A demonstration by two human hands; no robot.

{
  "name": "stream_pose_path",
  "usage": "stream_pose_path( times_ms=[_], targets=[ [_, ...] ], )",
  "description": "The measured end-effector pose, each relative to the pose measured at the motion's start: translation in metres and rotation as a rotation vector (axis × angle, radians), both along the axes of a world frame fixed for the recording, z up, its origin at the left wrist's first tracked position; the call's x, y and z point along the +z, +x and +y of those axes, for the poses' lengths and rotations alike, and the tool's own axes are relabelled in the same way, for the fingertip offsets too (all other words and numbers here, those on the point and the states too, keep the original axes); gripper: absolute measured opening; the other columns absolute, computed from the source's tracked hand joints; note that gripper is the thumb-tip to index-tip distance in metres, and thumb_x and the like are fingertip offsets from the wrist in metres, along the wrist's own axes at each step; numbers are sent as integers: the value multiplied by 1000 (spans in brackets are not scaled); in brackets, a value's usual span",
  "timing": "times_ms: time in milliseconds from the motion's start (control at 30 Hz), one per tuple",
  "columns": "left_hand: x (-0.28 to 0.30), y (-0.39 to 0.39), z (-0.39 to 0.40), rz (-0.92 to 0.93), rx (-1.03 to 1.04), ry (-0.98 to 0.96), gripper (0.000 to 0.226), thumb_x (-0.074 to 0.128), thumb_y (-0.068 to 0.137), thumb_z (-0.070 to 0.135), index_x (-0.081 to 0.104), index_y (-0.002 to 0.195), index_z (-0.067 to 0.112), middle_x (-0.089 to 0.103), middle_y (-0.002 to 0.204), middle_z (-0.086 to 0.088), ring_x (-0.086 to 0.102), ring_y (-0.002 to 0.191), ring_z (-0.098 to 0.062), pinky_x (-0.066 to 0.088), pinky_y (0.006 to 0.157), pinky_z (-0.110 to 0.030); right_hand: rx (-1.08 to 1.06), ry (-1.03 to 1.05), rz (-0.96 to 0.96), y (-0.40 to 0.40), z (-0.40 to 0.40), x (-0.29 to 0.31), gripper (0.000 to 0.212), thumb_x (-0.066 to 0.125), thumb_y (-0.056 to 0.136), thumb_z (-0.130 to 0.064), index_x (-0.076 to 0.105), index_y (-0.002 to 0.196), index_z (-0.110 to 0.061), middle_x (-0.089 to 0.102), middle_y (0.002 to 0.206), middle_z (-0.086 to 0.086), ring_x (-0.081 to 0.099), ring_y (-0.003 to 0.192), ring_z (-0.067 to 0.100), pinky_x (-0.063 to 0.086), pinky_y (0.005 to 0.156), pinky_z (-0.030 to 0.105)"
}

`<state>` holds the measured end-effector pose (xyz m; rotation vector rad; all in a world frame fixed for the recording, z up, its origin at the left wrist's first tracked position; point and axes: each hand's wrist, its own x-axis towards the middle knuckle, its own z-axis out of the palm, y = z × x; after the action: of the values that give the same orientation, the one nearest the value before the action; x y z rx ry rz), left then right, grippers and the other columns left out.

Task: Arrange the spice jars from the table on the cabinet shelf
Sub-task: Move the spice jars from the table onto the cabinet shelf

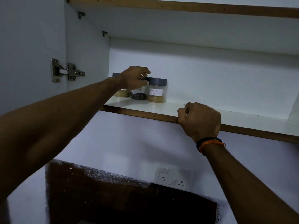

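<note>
Three clear spice jars with grey lids stand in a row at the back left of the white cabinet shelf. My left hand grips the lid of the middle one, a pepper jar holding dark grains. The coriander powder jar touches it on the right. On the left, a jar of tan powder is mostly hidden behind my wrist. My right hand is closed over the shelf's wooden front edge, holding no jar.
The open cabinet door with its metal hinge stands at the left. Another shelf lies overhead. A switch and socket panel sits on the wall below. The shelf's right part is bare.
</note>
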<state>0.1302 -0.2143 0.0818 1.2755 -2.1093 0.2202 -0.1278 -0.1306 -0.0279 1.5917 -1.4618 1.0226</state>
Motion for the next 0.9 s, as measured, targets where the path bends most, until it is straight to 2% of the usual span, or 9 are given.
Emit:
stream_pose_path(
  times_ms=[133, 267, 433, 500, 567, 633, 733, 800, 900],
  targets=[
    [-16, -1, 50, 68, -85, -11, 40, 63, 94, 13, 60, 133, 8, 67, 125, -9, 63, 112, -21, 50, 93, -27, -11, 28, 13, 0, 0, 0, 42, 33, 89, -36, 54, 59, -14, 50, 55, 2, 46, 51, 22, 32, 51, 25],
    [-49, -2, 93, 133, -162, 26, 36, 67, 94, 20, 63, 127, 8, 70, 118, -3, 65, 107, -14, 52, 90, -18, -6, -12, 97, -1, 3, -4, 41, 38, 95, -28, 52, 59, -13, 54, 58, 6, 46, 51, 25, 33, 50, 28],
    [-99, -2, 121, 199, -77, -24, 41, 66, 94, 30, 62, 130, 10, 64, 132, -4, 58, 123, -18, 45, 98, -25, -77, -90, 240, -2, 14, -11, 46, 53, 99, -20, 56, 55, -9, 51, 45, 9, 44, 39, 26, 30, 50, 28],
    [-121, -5, 132, 168, -39, -91, 46, 66, 94, 29, 59, 135, 9, 60, 138, -7, 53, 129, -23, 40, 106, -32, -61, -31, 237, 0, 20, -15, 51, 41, 105, -25, 56, 59, -9, 55, 50, 11, 49, 44, 29, 31, 56, 34],
    [-140, -10, 141, 103, 6, -174, 50, 65, 95, 29, 54, 140, 9, 55, 143, -10, 45, 136, -27, 24, 119, -40, -20, 16, 187, 2, 25, -21, 54, 25, 107, -33, 58, 70, -11, 63, 65, 12, 54, 57, 32, 31, 65, 38],
    [-157, -15, 150, 72, 36, -229, 56, 64, 95, 28, 49, 145, 9, 45, 152, -13, 34, 145, -30, 14, 123, -44, 23, 21, 100, 4, 33, -33, 48, 25, 105, -36, 66, 98, -13, 71, 97, 11, 60, 85, 33, 36, 81, 42],
    [-183, -25, 162, 89, 36, -248, 61, 66, 92, 24, 45, 148, 9, 29, 161, -15, 23, 151, -35, 18, 121, -45, 70, 55, 53, 10, 52, -63, 56, 41, 96, -36, 43, 147, -13, 44, 151, 15, 41, 136, 34, 24, 116, 50],
    [-206, -32, 168, 99, 29, -201, 63, 66, 91, 23, 44, 148, 9, 25, 163, -15, 22, 151, -35, 21, 120, -46, 74, 103, 56, 17, 68, -90, 69, 46, 92, -34, 27, 155, -14, 23, 162, 16, 22, 149, 35, 17, 121, 51],
    [-247, -42, 175, 123, 22, -13, 66, 65, 92, 25, 40, 151, 11, 25, 164, -13, 25, 150, -33, 24, 119, -47, 177, 249, 39, 24, 87, -140, 69, 55, 88, -23, 35, 153, -15, 22, 161, 19, 25, 147, 38, 23, 119, 52]
  ],
)
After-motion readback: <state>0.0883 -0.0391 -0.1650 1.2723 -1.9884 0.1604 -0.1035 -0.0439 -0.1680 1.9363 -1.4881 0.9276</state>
